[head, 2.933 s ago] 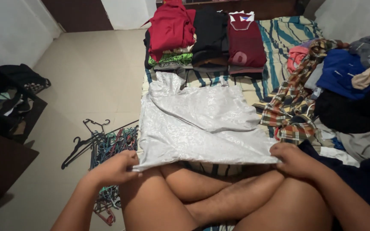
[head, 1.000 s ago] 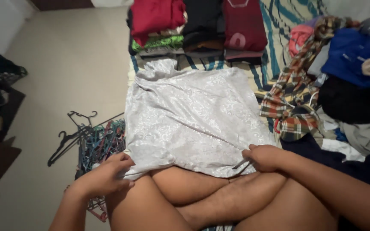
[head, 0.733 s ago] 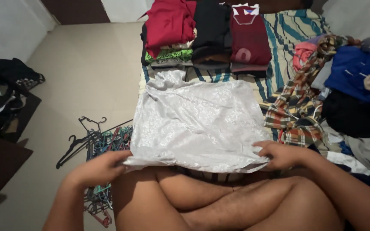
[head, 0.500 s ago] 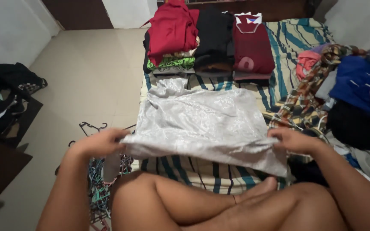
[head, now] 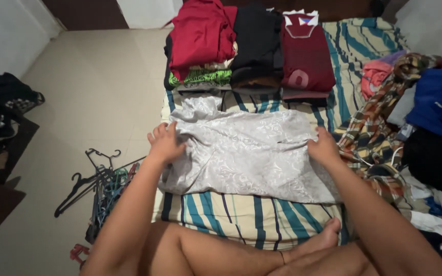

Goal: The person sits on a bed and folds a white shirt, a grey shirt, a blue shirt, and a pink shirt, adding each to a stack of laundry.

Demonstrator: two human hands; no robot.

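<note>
A silvery grey patterned garment (head: 246,151) lies folded over on the striped mattress (head: 251,220) in front of my crossed legs. My left hand (head: 166,143) rests on its left edge, fingers spread and pressing down on the cloth. On the garment's right edge, near the upper corner, my right hand (head: 324,148) presses down with its fingers curled onto the fabric. The garment's lower part has been brought up over the upper part.
Three folded stacks stand at the far end: red (head: 200,36), black (head: 257,41), maroon (head: 305,53). A loose heap with plaid cloth (head: 379,133) and a blue item (head: 441,107) lies right. Hangers (head: 98,181) lie on the floor left, dark bags (head: 1,117) beyond.
Both hands lifted the garment's near edge off my lap, carried it away from me and laid it down over the upper part. The striped mattress near my legs now shows.
</note>
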